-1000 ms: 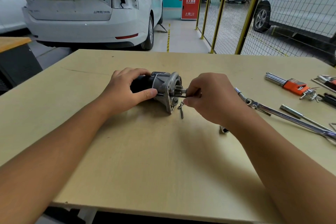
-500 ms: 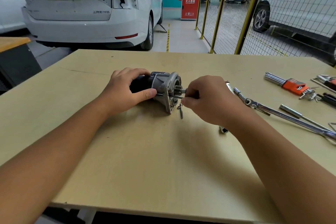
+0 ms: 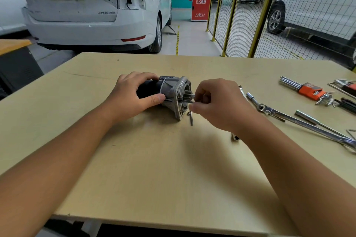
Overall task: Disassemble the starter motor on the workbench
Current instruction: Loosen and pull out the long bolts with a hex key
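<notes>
Mid-workbench (image 3: 173, 169), the left hand (image 3: 131, 98) wraps the starter motor (image 3: 173, 94), hiding most of its black body. The right hand (image 3: 217, 104) pinches what looks like a thin bolt (image 3: 187, 101) at the flange; its far end is hidden inside. A loose bolt (image 3: 191, 118) lies just near.

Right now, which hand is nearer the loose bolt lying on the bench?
Right. The right hand works just above and beside the loose bolt; the left hand grips the starter motor body, on the motor's far side from it.

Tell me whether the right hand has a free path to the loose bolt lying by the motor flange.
Probably yes: the loose bolt lies bare on the workbench just below the right hand, nothing between them. But that hand is pinching a thin tool.
</notes>
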Motion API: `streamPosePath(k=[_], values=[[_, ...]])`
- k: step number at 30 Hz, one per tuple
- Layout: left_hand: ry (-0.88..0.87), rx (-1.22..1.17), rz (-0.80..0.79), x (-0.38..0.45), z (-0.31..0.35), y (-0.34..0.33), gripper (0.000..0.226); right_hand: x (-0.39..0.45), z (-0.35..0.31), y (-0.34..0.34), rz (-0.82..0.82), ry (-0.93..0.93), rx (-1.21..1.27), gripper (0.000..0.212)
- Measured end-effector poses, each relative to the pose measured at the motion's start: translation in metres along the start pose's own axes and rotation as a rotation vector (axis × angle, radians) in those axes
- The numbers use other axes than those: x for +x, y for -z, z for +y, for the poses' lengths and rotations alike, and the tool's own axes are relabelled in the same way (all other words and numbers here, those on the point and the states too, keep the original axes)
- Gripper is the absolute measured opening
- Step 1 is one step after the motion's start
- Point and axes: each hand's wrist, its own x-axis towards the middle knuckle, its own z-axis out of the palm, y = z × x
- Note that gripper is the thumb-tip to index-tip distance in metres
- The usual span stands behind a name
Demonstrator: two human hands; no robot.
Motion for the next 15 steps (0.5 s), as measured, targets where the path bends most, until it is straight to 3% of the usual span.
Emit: streamPosePath(k=[10,15], values=[[-0.002,-0.005,0.014,-0.0010,0.0018,-0.0002,0.063,0.0022,-0.0016,0.0011,-0.058,0.005,-0.115,0.026],[0.001,-0.002,0.011,-0.0011,0.0019,-0.0001,0.064,0.0020,0.0008,-0.0002,-0.039,0.005,-0.124,0.012]])
